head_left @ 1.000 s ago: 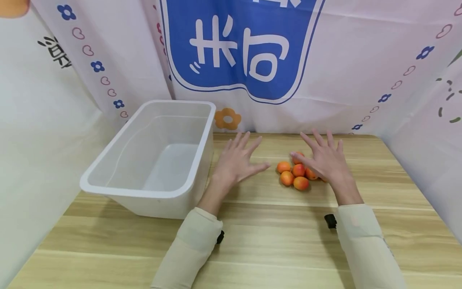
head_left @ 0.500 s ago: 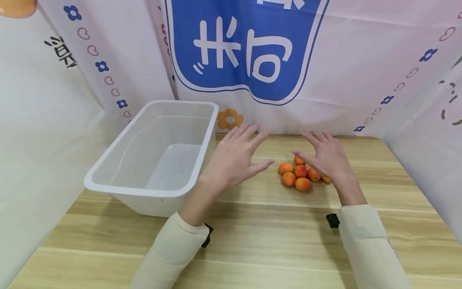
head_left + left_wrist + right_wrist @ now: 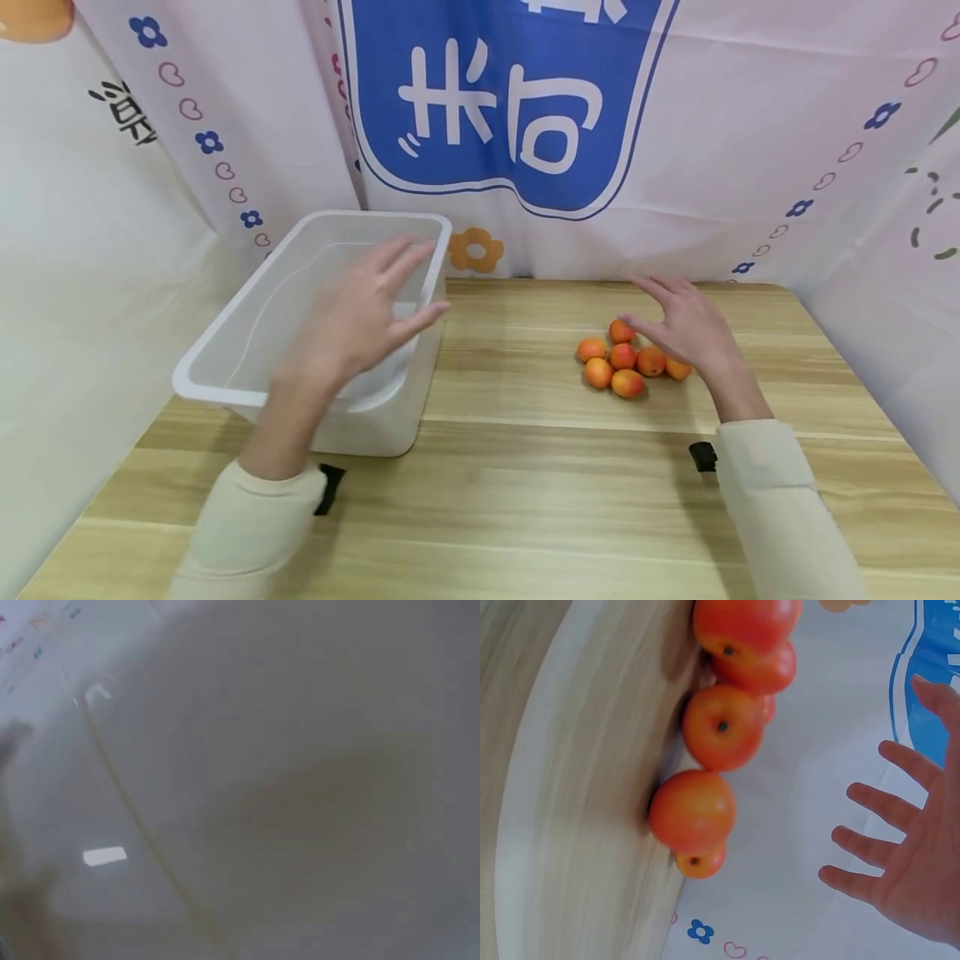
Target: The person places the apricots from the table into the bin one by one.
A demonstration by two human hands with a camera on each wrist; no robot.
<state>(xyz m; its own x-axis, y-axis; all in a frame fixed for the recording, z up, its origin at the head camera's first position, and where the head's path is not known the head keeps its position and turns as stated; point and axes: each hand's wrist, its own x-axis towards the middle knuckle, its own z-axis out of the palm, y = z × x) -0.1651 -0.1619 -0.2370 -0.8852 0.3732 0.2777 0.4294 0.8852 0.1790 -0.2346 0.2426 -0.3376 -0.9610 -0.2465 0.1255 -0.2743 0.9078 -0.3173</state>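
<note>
My left hand (image 3: 352, 312), blurred by motion, is raised over the right side of a white plastic tub (image 3: 191, 379). Its fingers are spread and hold nothing. The left wrist view is mostly a blurred pale tub wall (image 3: 300, 697). Several small orange-red, apricot-like fruits (image 3: 622, 357) lie clustered on the wooden table. Just behind and right of them, my right hand (image 3: 693, 329) hovers with thumb and fingers apart. In the right wrist view this hand (image 3: 919, 840) shows its palm and separate fingers, off to the side of the fruits (image 3: 722, 727).
The wood-grain table (image 3: 525, 500) meets a white printed cloth (image 3: 720, 125) at the back. A blue panel (image 3: 502, 108) with white characters is on that cloth. White cloth also hangs at the left and right sides.
My left hand has swung left from beside the tub to above it. The right hand has shifted slightly right, uncovering more of the fruits. The fruits lie as before.
</note>
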